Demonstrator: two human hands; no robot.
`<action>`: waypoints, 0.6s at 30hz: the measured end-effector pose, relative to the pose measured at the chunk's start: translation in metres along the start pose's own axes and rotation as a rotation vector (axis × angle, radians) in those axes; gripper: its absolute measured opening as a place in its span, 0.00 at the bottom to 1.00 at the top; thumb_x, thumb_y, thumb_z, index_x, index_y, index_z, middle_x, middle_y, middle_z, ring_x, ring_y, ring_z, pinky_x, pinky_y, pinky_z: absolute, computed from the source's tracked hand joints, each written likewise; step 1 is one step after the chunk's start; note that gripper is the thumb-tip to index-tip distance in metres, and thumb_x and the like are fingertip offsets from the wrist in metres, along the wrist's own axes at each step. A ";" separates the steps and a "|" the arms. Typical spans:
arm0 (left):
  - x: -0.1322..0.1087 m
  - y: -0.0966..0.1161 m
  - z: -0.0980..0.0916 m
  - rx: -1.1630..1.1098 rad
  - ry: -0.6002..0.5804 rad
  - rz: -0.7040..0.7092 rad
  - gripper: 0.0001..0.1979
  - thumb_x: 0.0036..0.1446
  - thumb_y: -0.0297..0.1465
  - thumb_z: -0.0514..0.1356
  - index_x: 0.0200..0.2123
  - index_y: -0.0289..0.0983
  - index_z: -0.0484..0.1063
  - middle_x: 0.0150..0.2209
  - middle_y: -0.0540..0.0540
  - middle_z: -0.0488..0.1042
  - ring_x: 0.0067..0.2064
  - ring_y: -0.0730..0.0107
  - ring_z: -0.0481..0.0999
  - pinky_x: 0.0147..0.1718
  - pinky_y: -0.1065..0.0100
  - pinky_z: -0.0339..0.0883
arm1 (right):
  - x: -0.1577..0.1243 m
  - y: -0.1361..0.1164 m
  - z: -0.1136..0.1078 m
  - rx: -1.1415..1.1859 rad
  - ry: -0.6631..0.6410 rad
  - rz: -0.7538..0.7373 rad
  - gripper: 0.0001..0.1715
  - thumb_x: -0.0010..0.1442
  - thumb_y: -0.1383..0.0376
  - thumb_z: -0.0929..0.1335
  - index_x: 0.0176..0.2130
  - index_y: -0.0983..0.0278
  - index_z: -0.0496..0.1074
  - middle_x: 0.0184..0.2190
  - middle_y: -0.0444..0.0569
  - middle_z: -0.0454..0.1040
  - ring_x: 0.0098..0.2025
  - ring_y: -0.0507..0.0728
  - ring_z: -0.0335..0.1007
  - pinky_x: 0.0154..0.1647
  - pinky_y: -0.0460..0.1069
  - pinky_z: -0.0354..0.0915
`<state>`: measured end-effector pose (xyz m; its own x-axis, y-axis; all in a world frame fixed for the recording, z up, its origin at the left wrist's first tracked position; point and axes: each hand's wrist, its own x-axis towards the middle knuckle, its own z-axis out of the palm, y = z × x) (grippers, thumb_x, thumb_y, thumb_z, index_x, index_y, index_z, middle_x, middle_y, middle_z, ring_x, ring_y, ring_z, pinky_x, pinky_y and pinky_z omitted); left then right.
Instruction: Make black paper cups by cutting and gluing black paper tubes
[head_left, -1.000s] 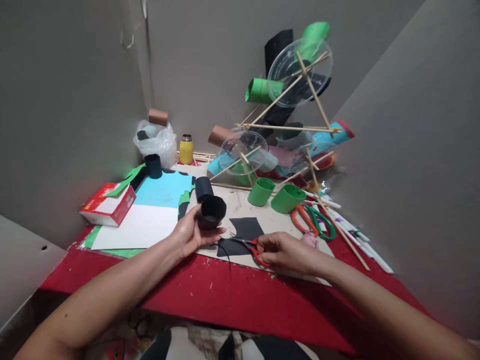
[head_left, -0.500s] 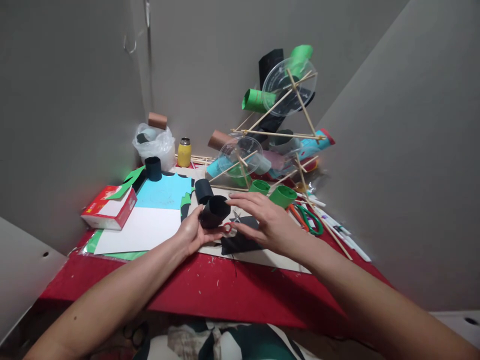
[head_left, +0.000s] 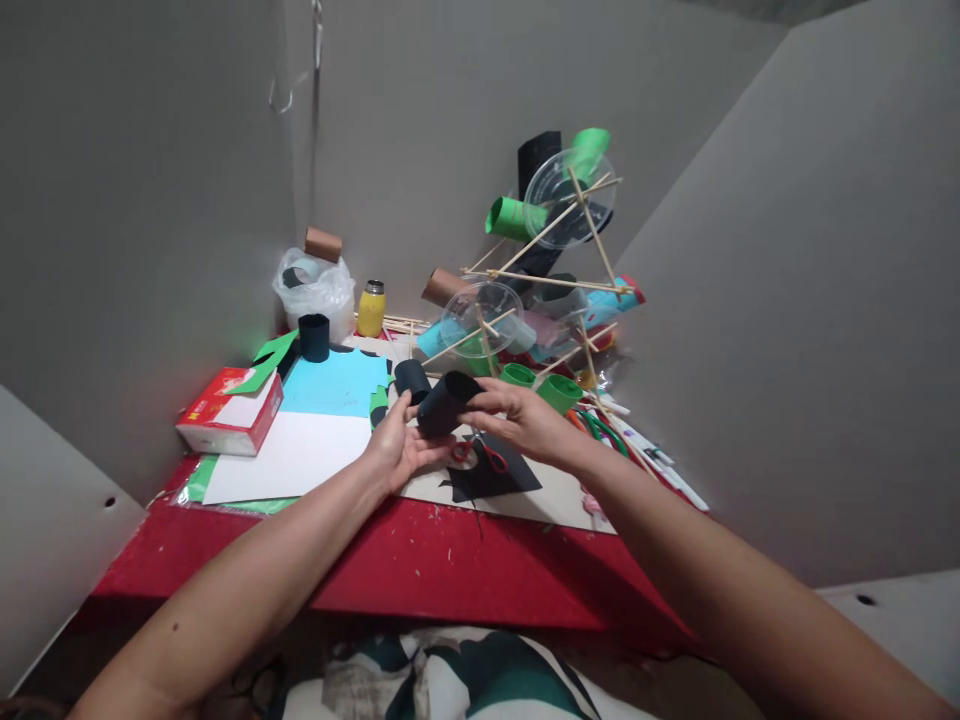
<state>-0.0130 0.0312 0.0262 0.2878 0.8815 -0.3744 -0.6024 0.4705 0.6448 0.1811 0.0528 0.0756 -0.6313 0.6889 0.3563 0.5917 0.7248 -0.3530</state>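
A black paper tube [head_left: 444, 402] is held above the table between both hands. My left hand [head_left: 397, 448] grips its lower left end with fingers curled. My right hand [head_left: 517, 418] pinches its upper right end. Below them red-handled scissors [head_left: 480, 454] lie on a black paper scrap [head_left: 501, 478] on a beige board [head_left: 559, 497]. Another black tube [head_left: 412, 379] stands just behind my left hand.
White [head_left: 296, 455] and blue paper sheets [head_left: 337, 384] and a red-and-white box [head_left: 231, 410] lie at the left. Behind stand green cups [head_left: 559, 392], a stick-and-cup structure [head_left: 551, 245], a yellow bottle [head_left: 371, 308] and a plastic bag [head_left: 315, 285]. Green and orange scissors [head_left: 596, 425] rest at the right.
My right hand let go of the red scissors, which now lie on the black scrap, and rose to take the black tube's far end. The tube tilted sideways.
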 end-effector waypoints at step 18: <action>0.006 0.001 -0.007 0.161 0.066 0.094 0.19 0.69 0.44 0.48 0.50 0.34 0.63 0.34 0.39 0.79 0.28 0.67 0.79 0.29 0.68 0.74 | 0.009 0.045 -0.004 -0.106 0.147 0.362 0.14 0.69 0.58 0.69 0.48 0.65 0.74 0.45 0.51 0.77 0.41 0.56 0.76 0.45 0.55 0.73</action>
<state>-0.0169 0.0365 0.0197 0.1830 0.9198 -0.3472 -0.4956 0.3913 0.7754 0.2040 0.0913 0.0667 -0.2987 0.8887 0.3477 0.8159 0.4269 -0.3901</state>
